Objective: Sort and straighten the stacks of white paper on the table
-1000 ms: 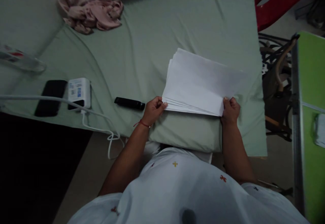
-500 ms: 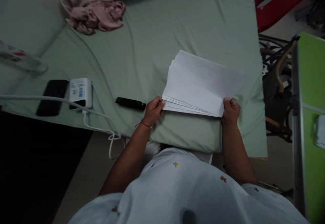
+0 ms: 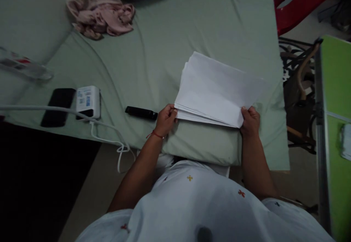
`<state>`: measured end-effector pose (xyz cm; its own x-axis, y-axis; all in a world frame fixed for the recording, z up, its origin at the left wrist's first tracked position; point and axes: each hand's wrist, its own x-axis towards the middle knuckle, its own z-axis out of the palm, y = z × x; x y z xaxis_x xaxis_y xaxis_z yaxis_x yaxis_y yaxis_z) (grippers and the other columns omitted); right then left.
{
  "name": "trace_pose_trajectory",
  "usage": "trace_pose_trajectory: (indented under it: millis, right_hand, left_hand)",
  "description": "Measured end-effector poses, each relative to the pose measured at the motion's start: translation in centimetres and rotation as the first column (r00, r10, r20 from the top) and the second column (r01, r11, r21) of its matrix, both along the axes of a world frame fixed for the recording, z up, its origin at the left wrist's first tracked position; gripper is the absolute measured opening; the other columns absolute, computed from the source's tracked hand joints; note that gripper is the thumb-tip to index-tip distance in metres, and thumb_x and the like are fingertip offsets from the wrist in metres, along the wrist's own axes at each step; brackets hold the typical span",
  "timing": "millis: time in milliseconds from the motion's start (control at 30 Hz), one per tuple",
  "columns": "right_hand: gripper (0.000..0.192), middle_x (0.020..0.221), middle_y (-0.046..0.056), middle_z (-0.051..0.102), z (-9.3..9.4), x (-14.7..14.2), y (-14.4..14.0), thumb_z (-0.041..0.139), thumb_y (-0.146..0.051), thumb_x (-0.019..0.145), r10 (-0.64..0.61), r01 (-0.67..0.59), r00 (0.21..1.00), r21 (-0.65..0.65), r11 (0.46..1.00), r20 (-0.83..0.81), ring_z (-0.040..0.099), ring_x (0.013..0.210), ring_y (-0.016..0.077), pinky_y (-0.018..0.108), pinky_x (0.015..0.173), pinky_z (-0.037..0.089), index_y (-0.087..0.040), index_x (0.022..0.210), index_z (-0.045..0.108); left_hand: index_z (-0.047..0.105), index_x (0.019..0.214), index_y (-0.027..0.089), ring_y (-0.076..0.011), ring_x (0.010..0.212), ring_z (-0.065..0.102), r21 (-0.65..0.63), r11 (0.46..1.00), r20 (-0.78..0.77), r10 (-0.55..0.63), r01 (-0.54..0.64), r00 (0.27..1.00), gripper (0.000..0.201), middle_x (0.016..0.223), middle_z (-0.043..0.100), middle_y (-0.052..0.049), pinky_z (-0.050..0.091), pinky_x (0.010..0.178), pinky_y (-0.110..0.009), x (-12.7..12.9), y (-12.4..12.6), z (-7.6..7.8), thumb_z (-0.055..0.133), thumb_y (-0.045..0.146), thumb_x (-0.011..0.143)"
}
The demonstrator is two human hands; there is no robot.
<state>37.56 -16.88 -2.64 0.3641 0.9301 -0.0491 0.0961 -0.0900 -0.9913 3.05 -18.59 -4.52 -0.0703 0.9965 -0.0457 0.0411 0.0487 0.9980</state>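
A stack of white paper sheets [image 3: 212, 86] is held between my two hands over the near part of the cloth-covered table [image 3: 164, 44]. My left hand [image 3: 166, 120] pinches its near left corner, thumb on top. At the near right corner my right hand [image 3: 250, 120] is closed on the sheets, thumb pressing the top one. Along the near edge the sheets fan slightly apart, and their left edges are uneven. Just left of my left hand lies a black stapler-like object [image 3: 141, 112]; its exact kind is hard to make out.
Farther left are a black phone [image 3: 58, 107] and a white power bank [image 3: 88, 102] with a white cable [image 3: 109, 125]. A crumpled pink cloth [image 3: 106, 17] lies at the back left. To the right stand a red plastic chair [image 3: 301, 9] and a green board-like surface [image 3: 336, 81].
Both hands keep their hold on the paper, which has barely shifted. The spread of the sheets along the near edge differs slightly. The whole view has moved a little.
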Motion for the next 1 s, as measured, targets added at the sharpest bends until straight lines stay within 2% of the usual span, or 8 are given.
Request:
trace_pose_trajectory:
  millis: [167,267,333,467,667,833,900,1000]
  right_hand:
    - [0.044,0.068,-0.005,0.049,0.3,0.5,-0.4,0.076,-0.059,0.074,0.055,-0.053,0.998,0.032,0.998,-0.035,0.044,0.06,0.0106,0.023,0.055,0.038,-0.023,0.077,0.05]
    - [0.048,0.061,-0.007,0.039,0.8,0.5,-0.5,0.08,-0.054,0.076,0.089,-0.085,0.995,0.087,0.993,-0.038,0.034,0.054,0.008,0.021,0.05,0.031,-0.022,0.068,0.046]
    - [0.043,0.061,-0.007,0.042,1.2,0.4,-0.5,0.08,-0.051,0.078,0.119,-0.117,0.993,0.109,0.987,-0.016,0.036,0.055,0.0079,0.021,0.051,0.032,-0.021,0.069,0.051]
    - [0.03,0.07,-0.003,0.059,2.0,0.3,-0.3,0.077,-0.048,0.081,0.117,-0.119,0.993,0.153,0.981,0.024,0.048,0.062,0.0099,0.022,0.058,0.041,-0.02,0.082,0.068]
    - [0.029,0.077,0.0,0.07,2.2,2.3,-0.6,0.084,-0.048,0.072,0.072,-0.08,0.997,0.27,0.96,0.041,0.065,0.075,0.015,0.031,0.079,0.054,-0.022,0.082,0.074]
    - [0.033,0.063,-0.001,0.066,1.8,2.9,-1.1,0.093,-0.042,0.058,0.176,-0.186,0.981,0.155,0.97,0.077,0.062,0.062,0.0155,0.029,0.062,0.052,-0.021,0.062,0.068]
    - [0.026,0.069,-0.001,0.07,1.7,2.3,-1.1,0.092,-0.038,0.061,0.226,-0.23,0.973,0.09,0.969,0.052,0.065,0.066,0.0162,0.03,0.065,0.054,-0.021,0.067,0.073]
    - [0.024,0.076,0.0,0.074,1.5,1.8,-1.1,0.091,-0.036,0.062,0.209,-0.206,0.978,0.111,0.972,-0.017,0.07,0.077,0.0179,0.034,0.08,0.058,-0.023,0.076,0.076]
  left_hand:
    - [0.067,0.092,0.018,-0.0148,0.071,0.063,-0.013,0.996,0.218,0.092,-0.091,0.972,0.023,0.074,0.067,0.0,0.047,0.066,-0.026,0.0,0.1,0.8,0.07,0.037,0.079]
    - [0.07,0.099,0.017,-0.0189,0.078,0.067,-0.047,0.995,0.452,0.103,-0.091,0.886,0.04,0.08,0.073,-0.004,0.051,0.071,-0.029,-0.2,0.2,1.6,0.067,0.052,0.079]
    - [0.072,0.102,0.017,-0.0198,0.081,0.069,-0.06,0.996,0.484,0.088,-0.067,0.871,0.048,0.083,0.075,-0.005,0.053,0.074,-0.03,-0.2,0.5,2.0,0.07,0.059,0.079]
    - [0.075,0.104,0.016,-0.0239,0.097,0.071,-0.068,0.998,0.325,0.026,-0.004,0.945,0.054,0.096,0.079,-0.007,0.055,0.087,-0.035,0.1,1.5,3.0,0.091,0.049,0.064]
    - [0.075,0.071,0.017,-0.0224,0.083,0.071,0.034,0.999,0.147,-0.001,-0.004,0.989,0.038,0.075,0.073,-0.003,0.059,0.082,-0.037,-1.1,1.4,3.9,0.095,0.046,0.057]
    - [0.075,0.074,0.015,-0.0218,0.075,0.069,-0.013,0.979,-0.05,-0.203,0.202,0.978,0.038,0.071,0.071,-0.004,0.059,0.071,-0.033,-2.1,0.7,3.0,0.093,0.044,0.056]
    - [0.074,0.077,0.013,-0.0209,0.072,0.068,-0.067,0.971,-0.092,-0.237,0.231,0.967,0.041,0.071,0.071,-0.004,0.058,0.069,-0.033,-2.0,0.7,2.4,0.091,0.046,0.057]
    - [0.072,0.077,0.013,-0.0198,0.071,0.066,-0.049,0.981,-0.11,-0.193,0.189,0.975,0.043,0.071,0.069,-0.004,0.058,0.069,-0.033,-2.1,0.6,1.9,0.088,0.049,0.06]
